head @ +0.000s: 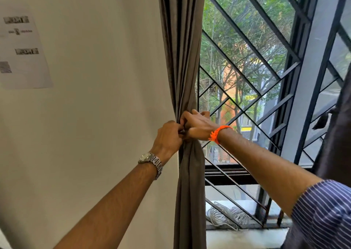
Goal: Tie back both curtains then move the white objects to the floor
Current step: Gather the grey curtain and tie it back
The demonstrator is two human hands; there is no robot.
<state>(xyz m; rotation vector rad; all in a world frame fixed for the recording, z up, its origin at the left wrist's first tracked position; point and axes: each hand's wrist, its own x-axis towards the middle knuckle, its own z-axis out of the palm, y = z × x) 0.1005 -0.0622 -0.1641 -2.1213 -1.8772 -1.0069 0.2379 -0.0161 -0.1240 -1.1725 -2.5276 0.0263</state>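
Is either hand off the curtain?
No, the left hand and the right hand both grip the curtain where it is gathered beside the window.

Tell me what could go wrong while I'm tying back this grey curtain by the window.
1. The left hand and right hand both pinch one bunched spot of the grey curtain; the tie is hidden beneath them, so a loose knot could go unnoticed.
2. Releasing either hand early may let the folds spread over the window grille.
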